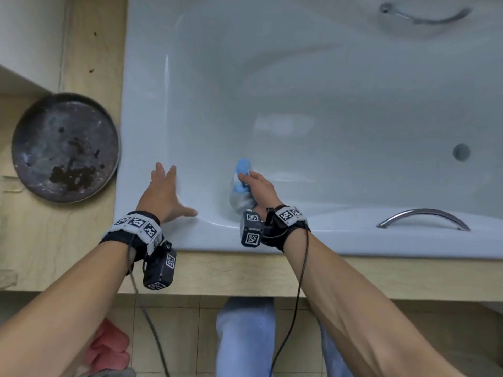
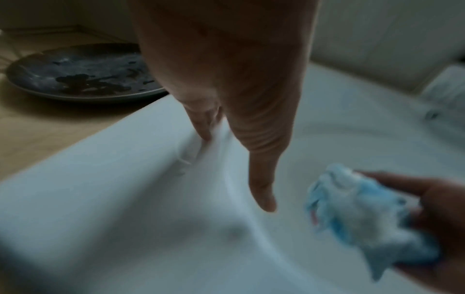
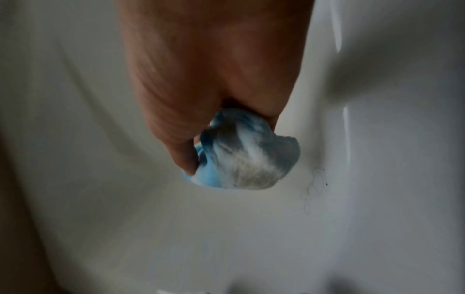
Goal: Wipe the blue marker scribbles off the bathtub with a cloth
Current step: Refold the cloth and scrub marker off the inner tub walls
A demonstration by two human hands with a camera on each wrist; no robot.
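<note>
The white bathtub point(image 1: 353, 240) fills the head view. My right hand point(image 1: 258, 186) grips a bunched blue-and-white cloth point(image 1: 242, 172) and holds it against the tub's near inner wall. In the right wrist view the cloth point(image 3: 246, 155) sticks out below my curled fingers point(image 3: 186, 155), and a faint thin scribble point(image 3: 314, 187) shows on the enamel just to its right. My left hand point(image 1: 174, 191) lies flat on the tub's near left corner with fingers spread. In the left wrist view its thumb point(image 2: 261, 191) points down near the cloth point(image 2: 357, 214).
A dark, stained round pan point(image 1: 65, 148) sits on the wooden ledge left of the tub. Chrome grab handles are on the near rim point(image 1: 423, 217) and the far rim point(image 1: 427, 16). The drain point(image 1: 461, 152) is at the right. A pink item point(image 1: 109, 349) lies on the floor.
</note>
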